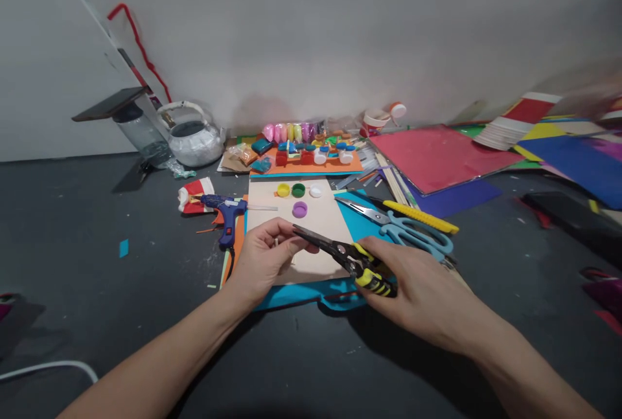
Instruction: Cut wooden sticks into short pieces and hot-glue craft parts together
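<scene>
My right hand (418,289) is wrapped round the black and yellow handles of long-nosed pliers (347,254). Their dark jaws point left and reach the fingertips of my left hand (267,254). The left fingers are pinched together at the jaw tips; whatever small thing they hold is hidden. Both hands are above a pale sheet of paper (272,221). Just beyond them on the sheet are a purple cap (300,210), a yellow cap (283,190), a green cap (298,190) and a white cap (315,191).
A blue glue gun (226,212) lies at left, blue-handled scissors (413,231) and a yellow cutter (420,217) at right. Paint pots (311,155) stand behind the sheet. Farther off are a white teapot (197,140), a glass jar (140,134), red paper (442,153) and stacked paper cups (515,121).
</scene>
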`<state>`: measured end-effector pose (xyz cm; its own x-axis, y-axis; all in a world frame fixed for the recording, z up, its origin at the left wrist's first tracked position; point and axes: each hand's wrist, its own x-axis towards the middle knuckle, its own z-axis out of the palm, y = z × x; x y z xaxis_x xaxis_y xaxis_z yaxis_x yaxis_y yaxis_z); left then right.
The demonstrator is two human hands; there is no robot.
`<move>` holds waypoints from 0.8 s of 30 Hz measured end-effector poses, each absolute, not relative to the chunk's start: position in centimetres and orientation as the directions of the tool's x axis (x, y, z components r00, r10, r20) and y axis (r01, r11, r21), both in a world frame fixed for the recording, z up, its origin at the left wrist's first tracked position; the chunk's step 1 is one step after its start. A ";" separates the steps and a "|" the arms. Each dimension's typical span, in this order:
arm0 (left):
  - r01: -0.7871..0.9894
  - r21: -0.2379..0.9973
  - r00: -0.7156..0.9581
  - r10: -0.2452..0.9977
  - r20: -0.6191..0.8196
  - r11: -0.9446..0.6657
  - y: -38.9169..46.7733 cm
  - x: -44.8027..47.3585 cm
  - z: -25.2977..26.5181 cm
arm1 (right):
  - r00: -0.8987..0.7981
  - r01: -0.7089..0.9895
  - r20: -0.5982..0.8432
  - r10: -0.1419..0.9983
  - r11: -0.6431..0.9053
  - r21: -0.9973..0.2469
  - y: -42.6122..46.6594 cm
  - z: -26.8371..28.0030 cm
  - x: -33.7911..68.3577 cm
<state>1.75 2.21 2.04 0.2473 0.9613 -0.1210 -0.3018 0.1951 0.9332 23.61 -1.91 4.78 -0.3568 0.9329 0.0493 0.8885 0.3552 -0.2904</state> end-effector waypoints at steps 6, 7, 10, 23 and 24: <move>-0.253 0.942 0.254 0.955 -0.155 0.220 2.2 1.8 2.2 | -0.352 0.897 0.009 0.936 0.339 -0.285 -1.9 5.1 23.7; -0.251 0.942 0.252 0.955 -0.158 0.222 2.2 1.8 2.2 | -0.358 0.893 0.019 0.934 0.348 -0.285 -1.9 5.1 23.7; -0.248 0.940 0.257 0.952 -0.168 0.233 2.3 1.8 2.5 | -0.368 0.883 0.044 0.929 0.364 -0.296 -1.9 5.0 23.7; -0.243 0.922 0.312 0.924 -0.221 0.302 2.7 1.4 2.4 | -0.323 0.925 0.019 0.946 0.320 -0.205 -1.6 4.8 23.7; -0.251 0.921 0.310 0.926 -0.213 0.296 2.7 1.4 2.4 | -0.307 0.927 0.023 0.951 0.305 -0.218 -1.6 4.7 23.6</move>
